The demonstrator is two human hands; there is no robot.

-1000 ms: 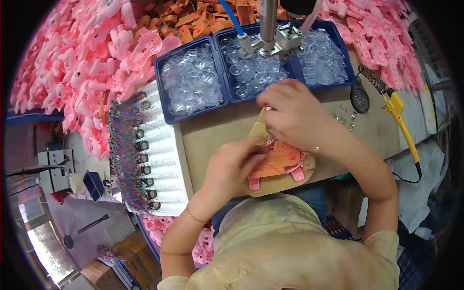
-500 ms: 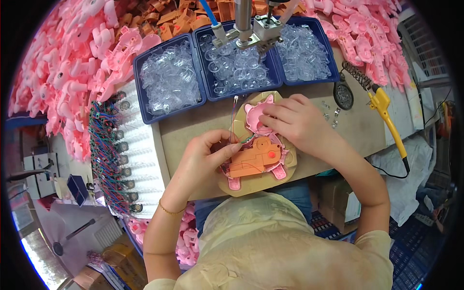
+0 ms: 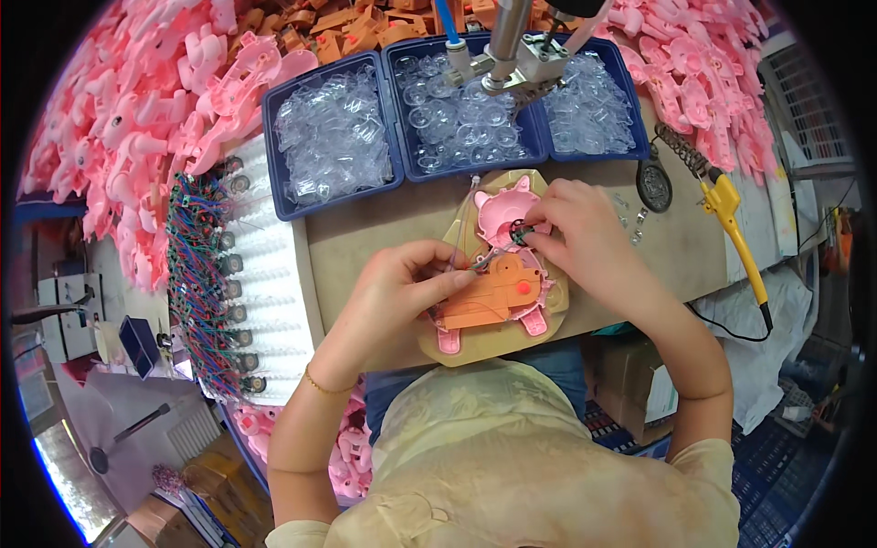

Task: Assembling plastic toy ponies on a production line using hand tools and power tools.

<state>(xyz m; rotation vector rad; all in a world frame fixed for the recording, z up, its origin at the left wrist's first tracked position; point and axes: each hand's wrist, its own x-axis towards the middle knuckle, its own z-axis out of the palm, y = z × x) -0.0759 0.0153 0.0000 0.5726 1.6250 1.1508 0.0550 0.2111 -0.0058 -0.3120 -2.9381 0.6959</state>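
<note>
A pink animal-shaped toy shell half (image 3: 501, 212) lies hollow side up in a tan fixture (image 3: 559, 306). An orange gearbox-like housing (image 3: 480, 301) with a red knob fills its body. At the housing's upper left edge, my left hand (image 3: 402, 285) is closed, thumb and forefinger pinching thin wires (image 3: 481, 266). Over the shell's head my right hand (image 3: 580, 228) is closed on a small dark round part (image 3: 519, 232), its fingers partly covering it. A thin wire with a white connector (image 3: 475, 181) runs up from near my left hand.
Blue trays (image 3: 399, 173) of clear plastic parts stand behind the fixture, under a metal tool head (image 3: 512, 68). Wired round parts (image 3: 236, 315) line the left side. A yellow soldering iron (image 3: 731, 215) rests at right. Pink shells (image 3: 128, 137) are heaped at back left.
My right hand has drawn back a little from the shell's head, and the small dark round part now shows at its fingertips. My left hand still pinches beside the housing.
</note>
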